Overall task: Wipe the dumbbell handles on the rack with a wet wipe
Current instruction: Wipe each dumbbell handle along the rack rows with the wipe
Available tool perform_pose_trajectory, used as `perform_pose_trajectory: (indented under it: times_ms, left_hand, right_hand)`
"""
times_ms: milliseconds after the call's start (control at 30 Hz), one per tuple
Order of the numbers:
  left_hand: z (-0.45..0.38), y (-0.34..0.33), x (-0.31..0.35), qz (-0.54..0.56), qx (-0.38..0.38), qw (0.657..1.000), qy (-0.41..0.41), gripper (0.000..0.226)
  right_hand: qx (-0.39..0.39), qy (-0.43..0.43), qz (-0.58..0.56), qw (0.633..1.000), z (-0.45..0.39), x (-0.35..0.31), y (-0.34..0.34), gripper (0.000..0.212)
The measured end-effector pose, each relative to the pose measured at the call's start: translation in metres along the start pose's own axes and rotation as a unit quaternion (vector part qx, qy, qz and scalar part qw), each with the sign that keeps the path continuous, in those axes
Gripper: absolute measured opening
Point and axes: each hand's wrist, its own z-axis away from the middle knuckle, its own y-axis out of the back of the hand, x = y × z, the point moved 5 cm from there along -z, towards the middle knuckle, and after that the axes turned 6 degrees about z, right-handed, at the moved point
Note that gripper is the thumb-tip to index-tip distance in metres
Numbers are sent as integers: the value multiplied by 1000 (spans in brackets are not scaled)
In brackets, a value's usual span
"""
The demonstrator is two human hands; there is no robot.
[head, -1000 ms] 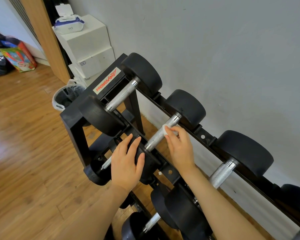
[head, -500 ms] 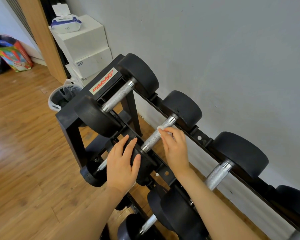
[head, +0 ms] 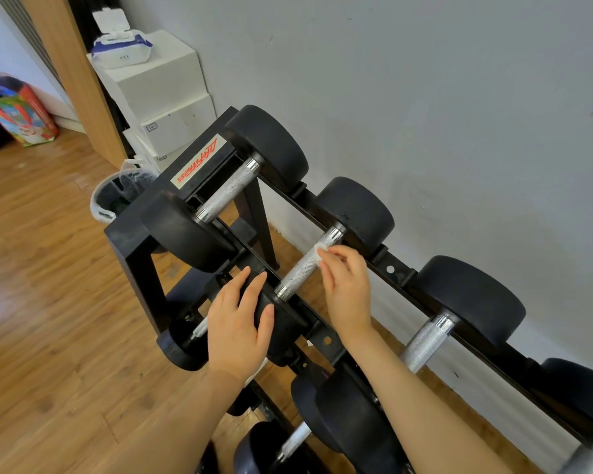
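Head cam: right hand [head: 348, 289] pinched wet wipe [head: 321, 249] on 2nd dumbbell handle [head: 307, 265] at 12 o'clock; left hand [head: 237, 323], fingers flat, steadied its near head [head: 274, 319]. Best wrap wipe round knurling, stroke full length.

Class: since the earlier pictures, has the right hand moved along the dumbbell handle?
Yes, slightly. The right hand with the wipe has slid up the handle, toward the wall-side head.

Grey painted wall [head: 442, 97] fills upper right of frame. Wood plank floor [head: 48, 302] across left and bottom, glare at left edge. Stacked white boxes [head: 161, 97] upper centre-left, beside a wooden door frame [head: 79, 80]. Colourful bag [head: 21, 118] far left. Small lined bin [head: 117, 193] below the boxes.
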Motion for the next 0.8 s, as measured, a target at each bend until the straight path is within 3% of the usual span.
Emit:
perform_pose_trajectory:
  times_ms: [200,333,467,600,800]
  left_hand:
    - [0,0,1,3,2,1000,-3,53]
    - [0,-1,0,0,-2,1000,-4,53]
    - [0,-1,0,-3,2,1000,-4,52]
    - [-1,-1,0,-5,4,1000,-8,52]
    - [-1,0,1,-7,3,1000,-9,52]
  right_hand:
    - [-17,-3,-33,999,4,-3,-1,29]
    - [0,-69,-42,997,-5,3,1,30]
    - [-30,-18,-45,998,10,-9,-7,32]
    - [18,-137,-82,987,-3,1,2,30]
    - [-16,-157,-97,983,7,-8,-3,26]
